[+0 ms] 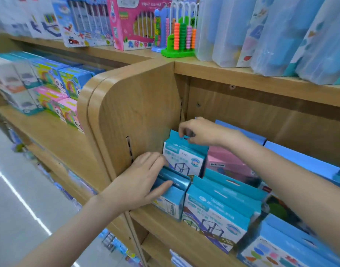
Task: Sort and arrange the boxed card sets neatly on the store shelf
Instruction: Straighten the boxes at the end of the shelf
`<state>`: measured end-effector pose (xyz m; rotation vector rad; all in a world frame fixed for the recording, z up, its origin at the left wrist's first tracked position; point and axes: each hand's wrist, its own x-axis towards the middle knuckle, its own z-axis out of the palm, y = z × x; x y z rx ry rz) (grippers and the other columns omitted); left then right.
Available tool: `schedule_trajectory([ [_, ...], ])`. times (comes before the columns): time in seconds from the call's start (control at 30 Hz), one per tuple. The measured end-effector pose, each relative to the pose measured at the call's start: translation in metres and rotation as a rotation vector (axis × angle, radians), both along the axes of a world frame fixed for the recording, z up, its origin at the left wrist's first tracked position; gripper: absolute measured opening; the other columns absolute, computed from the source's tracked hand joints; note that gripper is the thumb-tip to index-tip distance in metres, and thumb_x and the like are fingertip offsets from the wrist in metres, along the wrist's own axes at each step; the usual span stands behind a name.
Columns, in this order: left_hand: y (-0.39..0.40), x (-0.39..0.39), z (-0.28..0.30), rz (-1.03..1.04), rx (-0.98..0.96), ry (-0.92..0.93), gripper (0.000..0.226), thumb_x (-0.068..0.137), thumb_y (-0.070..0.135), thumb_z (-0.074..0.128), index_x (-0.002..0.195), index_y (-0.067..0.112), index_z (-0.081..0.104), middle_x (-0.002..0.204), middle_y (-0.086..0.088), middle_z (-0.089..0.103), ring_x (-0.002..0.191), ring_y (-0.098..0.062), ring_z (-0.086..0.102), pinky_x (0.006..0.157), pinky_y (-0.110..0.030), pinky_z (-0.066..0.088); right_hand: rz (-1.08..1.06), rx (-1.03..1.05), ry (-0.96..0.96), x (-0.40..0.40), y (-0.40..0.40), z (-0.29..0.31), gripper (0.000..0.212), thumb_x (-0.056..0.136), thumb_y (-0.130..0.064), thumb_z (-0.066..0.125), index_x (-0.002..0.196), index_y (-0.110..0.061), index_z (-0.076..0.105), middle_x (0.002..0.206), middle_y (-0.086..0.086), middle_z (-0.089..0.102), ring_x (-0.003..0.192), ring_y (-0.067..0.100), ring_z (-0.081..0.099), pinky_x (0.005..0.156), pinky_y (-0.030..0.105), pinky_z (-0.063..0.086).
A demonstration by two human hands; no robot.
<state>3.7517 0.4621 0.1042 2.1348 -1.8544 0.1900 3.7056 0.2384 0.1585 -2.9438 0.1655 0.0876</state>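
1. Boxed card sets sit in the left end of the wooden shelf (157, 216), tight against the side panel (130, 112). Front row: a teal box (172, 191) at the corner, another with a cube drawing (217, 218) just beside it. Behind: a back box (184, 157) of the same kind, with a pink box (227, 162) to its right.
2. Left hand (140, 182) lies over the top of the corner teal box, fingers fairly straight, thumb along its front edge; reads as steadying or pressing, not a full grip.
3. Right hand (196, 132) pinches the hang tab of the back box between thumb and fingertips.
4. Step in hand, as judged: seating the back box upright in its row.
5. To do it well: keep the front box pinned so it doesn't tip forward off the shelf edge; guide the back box straight by the tab, gently, since card tabs likely bend; square it to the side panel, faces forward.
6. Risk: the front box stands close to the lip.
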Motion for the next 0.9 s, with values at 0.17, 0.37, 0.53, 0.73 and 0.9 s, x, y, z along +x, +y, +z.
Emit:
schedule_trajectory([
  [0.17,0.009,0.0,-0.001,0.062,0.013,-0.159,0.044,0.094,0.039,0.036,0.123,0.01,0.05,0.119,-0.007,0.048,0.112,-0.022,0.042,0.103,-0.036,0.035,0.021,0.029,-0.063,-0.006,0.014,-0.003,0.023,0.083,0.004,0.051,0.088,-0.018,0.056,0.082,0.0,0.055,0.073,0.015,0.05,0.084,0.037,0.042],
  [0.37,0.008,0.001,0.002,0.093,0.056,-0.216,0.051,0.088,0.025,0.03,0.134,0.008,0.046,0.115,-0.008,0.058,0.102,-0.022,0.043,0.082,-0.038,0.049,-0.05,0.035,-0.118,-0.017,0.016,-0.005,0.019,0.086,-0.001,0.052,0.086,-0.015,0.064,0.1,0.005,0.064,0.078,0.014,0.049,0.072,0.027,0.038],
  [0.53,0.001,0.003,0.006,0.049,0.128,-0.132,0.044,0.087,0.015,0.039,0.128,0.007,0.053,0.138,-0.011,0.046,0.121,-0.03,0.043,0.099,-0.044,0.04,-0.09,0.014,-0.044,-0.021,0.021,-0.001,0.022,0.086,-0.002,0.053,0.098,-0.016,0.064,0.105,0.007,0.062,0.094,0.021,0.055,0.08,0.032,0.045],
  [0.73,0.005,0.008,0.007,0.013,0.174,0.002,0.035,0.091,0.008,0.041,0.123,0.003,0.054,0.154,-0.01,0.014,0.143,-0.017,0.002,0.117,-0.03,0.003,-0.144,0.006,-0.082,-0.025,0.023,-0.008,0.034,0.081,0.007,0.048,0.095,-0.02,0.064,0.108,0.006,0.06,0.097,0.023,0.056,0.081,0.038,0.049],
  [0.9,0.006,0.005,0.013,0.009,0.206,0.014,0.037,0.093,0.011,0.038,0.128,0.006,0.05,0.156,-0.008,0.0,0.141,-0.013,-0.013,0.116,-0.03,-0.004,-0.165,0.043,-0.122,-0.022,0.021,-0.011,0.037,0.081,0.006,0.049,0.082,-0.03,0.057,0.106,0.006,0.061,0.095,0.023,0.058,0.081,0.042,0.051],
])
